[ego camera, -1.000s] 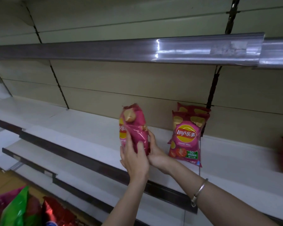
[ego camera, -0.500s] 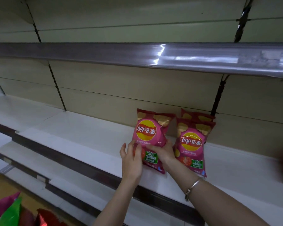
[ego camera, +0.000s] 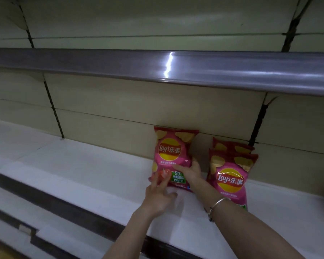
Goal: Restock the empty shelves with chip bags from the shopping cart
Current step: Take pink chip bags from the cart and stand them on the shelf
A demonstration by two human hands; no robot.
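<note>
Three pink chip bags are on view, and two hands. The nearest bag [ego camera: 173,156] stands upright on the white shelf [ego camera: 86,165], its back close to the beige back wall [ego camera: 120,101] and its yellow and red logo facing out. The right hand [ego camera: 190,172] holds it by the lower right edge, thumb laid across the front and fingers tucked behind. The left hand [ego camera: 157,198] reaches up with fingers fairly straight, their tips touching the bag's lower left corner; that hand is blurred, so I cannot tell how firmly it presses. Just to the right, a narrow gap away, stands a pair: a front bag [ego camera: 230,178] with a back bag [ego camera: 232,146] right behind it, only its top showing above. A silver bracelet [ego camera: 216,203] circles the right wrist, and that forearm crosses in front of the front bag's lower left corner. Overhead, the grey rail [ego camera: 176,66] of the next shelf up runs the full width. Two dark slotted posts climb the wall, a left post [ego camera: 52,109] and a right post [ego camera: 259,122], the latter rising behind the pair. Two lower shelves [ego camera: 11,212] step down at the left, each with a dark front strip.
</note>
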